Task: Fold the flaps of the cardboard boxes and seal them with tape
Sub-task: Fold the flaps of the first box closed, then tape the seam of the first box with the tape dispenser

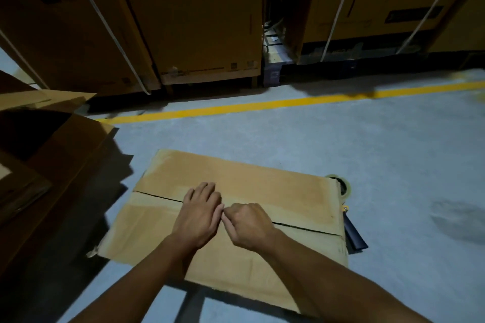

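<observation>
Brown cardboard box: its seam is running crosswise under the flat-fingered left hand and the right hand, fingers curled, hold unclear; the clear tape roll is lying rightward.

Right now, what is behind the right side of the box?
A tape roll and a dark handle lie on the floor; the box covers their other parts.

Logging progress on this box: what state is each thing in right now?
Middle box: flaps folded shut, no tape visible on seam.
Left hand: flat, pressing the flaps.
Right hand: fingers curled at the seam; whether pinching anything unclear.
Tape dispenser: set down beside the middle box, untouched.
Left box: open.
</observation>
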`<state>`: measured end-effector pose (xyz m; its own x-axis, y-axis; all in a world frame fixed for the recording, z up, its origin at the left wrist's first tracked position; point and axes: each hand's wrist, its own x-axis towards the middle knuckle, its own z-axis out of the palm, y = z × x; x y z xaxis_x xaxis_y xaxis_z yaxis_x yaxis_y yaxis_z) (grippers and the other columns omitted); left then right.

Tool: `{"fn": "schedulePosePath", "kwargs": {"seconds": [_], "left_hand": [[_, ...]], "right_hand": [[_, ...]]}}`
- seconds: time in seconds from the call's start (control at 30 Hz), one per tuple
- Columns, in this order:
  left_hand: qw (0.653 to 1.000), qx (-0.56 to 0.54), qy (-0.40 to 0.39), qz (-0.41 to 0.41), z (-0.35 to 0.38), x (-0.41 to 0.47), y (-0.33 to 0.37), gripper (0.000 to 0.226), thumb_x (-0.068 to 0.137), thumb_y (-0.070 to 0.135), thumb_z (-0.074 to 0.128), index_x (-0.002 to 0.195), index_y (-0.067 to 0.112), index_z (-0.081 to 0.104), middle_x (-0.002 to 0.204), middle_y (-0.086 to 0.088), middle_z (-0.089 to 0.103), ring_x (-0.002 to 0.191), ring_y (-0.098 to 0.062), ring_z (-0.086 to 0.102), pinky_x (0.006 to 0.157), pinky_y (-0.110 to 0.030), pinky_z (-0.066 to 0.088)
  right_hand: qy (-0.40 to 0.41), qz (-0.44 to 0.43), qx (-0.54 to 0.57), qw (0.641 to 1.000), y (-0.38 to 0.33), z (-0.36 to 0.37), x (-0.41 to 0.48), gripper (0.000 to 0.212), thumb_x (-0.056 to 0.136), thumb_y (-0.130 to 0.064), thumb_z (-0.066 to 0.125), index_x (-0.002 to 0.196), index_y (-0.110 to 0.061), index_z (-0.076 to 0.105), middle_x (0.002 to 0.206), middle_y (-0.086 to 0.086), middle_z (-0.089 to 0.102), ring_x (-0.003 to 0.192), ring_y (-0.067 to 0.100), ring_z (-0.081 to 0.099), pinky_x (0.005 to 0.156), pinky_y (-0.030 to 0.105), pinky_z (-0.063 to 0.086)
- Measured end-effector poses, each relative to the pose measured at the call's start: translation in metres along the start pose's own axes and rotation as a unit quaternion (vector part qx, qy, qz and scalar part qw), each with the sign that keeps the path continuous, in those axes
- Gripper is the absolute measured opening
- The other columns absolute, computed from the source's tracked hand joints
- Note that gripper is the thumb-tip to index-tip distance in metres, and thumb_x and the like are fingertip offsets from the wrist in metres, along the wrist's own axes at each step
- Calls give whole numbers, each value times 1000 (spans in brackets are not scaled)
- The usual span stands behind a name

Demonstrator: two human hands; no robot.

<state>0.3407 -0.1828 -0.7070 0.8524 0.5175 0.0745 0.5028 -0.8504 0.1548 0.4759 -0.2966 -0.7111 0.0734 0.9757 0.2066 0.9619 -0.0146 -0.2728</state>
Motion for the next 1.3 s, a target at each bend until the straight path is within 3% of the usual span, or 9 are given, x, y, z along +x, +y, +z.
{"fn": "schedulePosePath", "kwargs": {"seconds": [0.07, 0.27, 0.37, 0.43, 0.53, 0.7, 1.03, 1.13, 1.3], "left_hand": [[999, -18, 44, 20, -2, 3, 9, 37, 100, 34, 28, 100, 16, 60, 129, -10, 58, 122, -28, 52, 103, -41, 37], [986, -106, 123, 41, -12, 24, 64, 33, 100, 27, 29, 92, 12, 57, 108, -3, 57, 101, -21, 54, 91, -34, 35], [987, -125, 66, 71, -4, 38, 105, 45, 103, 39, 23, 104, 13, 59, 113, -4, 60, 106, -23, 57, 92, -36, 40], [991, -93, -12, 99, 6, 50, 140, 62, 101, 56, 12, 123, 17, 55, 133, -7, 55, 127, -27, 50, 104, -41, 37], [989, -48, -108, 93, 23, 67, 191, 70, 94, 67, 10, 149, 30, 31, 164, -6, 20, 152, -28, 13, 120, -53, 13], [990, -9, -117, 80, 48, 102, 243, 78, 90, 75, 12, 158, 37, 8, 167, -5, -8, 153, -25, -13, 118, -60, -5], [997, -19, -64, 46, 66, 112, 253, 75, 85, 60, 26, 156, 43, 12, 167, 4, -4, 153, -18, -14, 120, -56, -7], [997, -25, -65, 42, 65, 112, 254, 73, 85, 59, 27, 155, 43, 14, 167, 5, -2, 152, -17, -15, 119, -54, -10], [996, -24, -73, 37, 60, 114, 260, 73, 86, 57, 27, 156, 42, 13, 168, 2, -3, 152, -19, -15, 120, -55, -9]], "right_hand": [[49, -2, -7, 999, -1, -2, -7, 16, 91, -28, 58, 85, -14, 64, 72, 7, 60, 51, 29, 56, 45, 29, 39], [184, 64, 53, 979, 11, -26, -40, 11, 88, -19, 55, 89, -11, 63, 78, 4, 56, 65, 23, 52, 51, 32, 39], [246, 165, 57, 953, 40, -39, -69, 13, 85, -22, 57, 80, -16, 67, 73, -1, 60, 61, 20, 54, 50, 30, 39], [272, 271, 73, 920, 72, -50, -94, 20, 85, -25, 53, 79, -16, 70, 75, 0, 66, 62, 23, 60, 51, 31, 43], [219, 435, 96, 868, 127, -66, -132, 22, 93, -21, 51, 88, -11, 70, 85, 9, 71, 77, 31, 65, 63, 36, 44], [60, 542, 112, 831, 198, -51, -176, 23, 98, -25, 51, 91, -10, 67, 96, 11, 72, 90, 32, 66, 68, 34, 46], [-87, 566, 184, 799, 266, 23, -174, 50, 85, -42, 76, 119, -10, 58, 119, 13, 58, 110, 31, 62, 81, 36, 49], [-120, 560, 179, 800, 275, 31, -171, 40, 86, -38, 73, 112, -12, 59, 115, 12, 66, 106, 31, 66, 76, 34, 50], [-76, 590, 202, 778, 275, 28, -170, 24, 85, -37, 72, 92, -16, 60, 101, 10, 71, 91, 30, 69, 64, 30, 46]]}}
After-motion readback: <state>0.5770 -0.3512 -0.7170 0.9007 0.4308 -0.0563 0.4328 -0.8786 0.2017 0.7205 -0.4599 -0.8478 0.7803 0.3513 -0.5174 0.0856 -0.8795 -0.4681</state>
